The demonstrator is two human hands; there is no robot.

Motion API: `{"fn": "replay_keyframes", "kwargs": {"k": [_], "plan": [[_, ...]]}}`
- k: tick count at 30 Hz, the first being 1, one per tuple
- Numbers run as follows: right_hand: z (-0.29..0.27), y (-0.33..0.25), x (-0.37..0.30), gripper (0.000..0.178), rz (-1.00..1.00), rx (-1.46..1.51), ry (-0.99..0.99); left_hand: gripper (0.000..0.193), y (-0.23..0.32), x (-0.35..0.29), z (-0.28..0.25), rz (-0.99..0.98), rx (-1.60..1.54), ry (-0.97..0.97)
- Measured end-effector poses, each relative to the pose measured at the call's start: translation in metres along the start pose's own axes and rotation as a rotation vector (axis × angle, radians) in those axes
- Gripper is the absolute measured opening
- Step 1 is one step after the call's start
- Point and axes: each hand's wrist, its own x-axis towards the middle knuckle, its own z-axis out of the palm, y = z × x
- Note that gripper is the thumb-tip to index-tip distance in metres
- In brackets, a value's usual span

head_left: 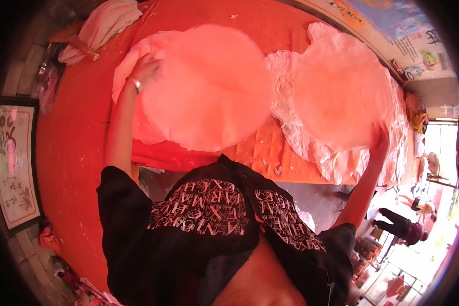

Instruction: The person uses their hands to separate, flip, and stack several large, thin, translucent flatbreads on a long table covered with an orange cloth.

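Black, pale-printed cloth shirt (209, 224) is seen before the red cloth-covered table (76, 178). On its left half, a thin, round pink sheet (214, 86) is met by the left hand (148, 70), grip blurred beyond telling; on its right, a second pink sheet (341, 92) is touched by the spread right hand (381, 138). Rims are probably best handled lightly. No container's contents are discernible.

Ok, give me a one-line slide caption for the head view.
Left hand at the left round sheet, right hand at the right round sheet, over a red table.
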Motion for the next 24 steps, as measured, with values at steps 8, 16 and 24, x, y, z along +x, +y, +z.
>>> {"fn": "replay_keyframes", "kwargs": {"k": [8,16,24], "plan": [[0.190,-0.041,0.118,0.034,-0.150,-0.474,-0.460,0.058,-0.144,-0.038,-0.053,0.140,0.821,0.618],[0.483,0.091,-0.001,0.032,-0.416,-0.559,-0.958,0.074,-0.108,-0.121,0.119,0.113,1.173,0.004],[0.410,0.221,-0.141,0.059,-0.681,-0.988,-1.171,0.072,-0.102,-0.132,0.153,0.062,1.217,-0.114]]}}
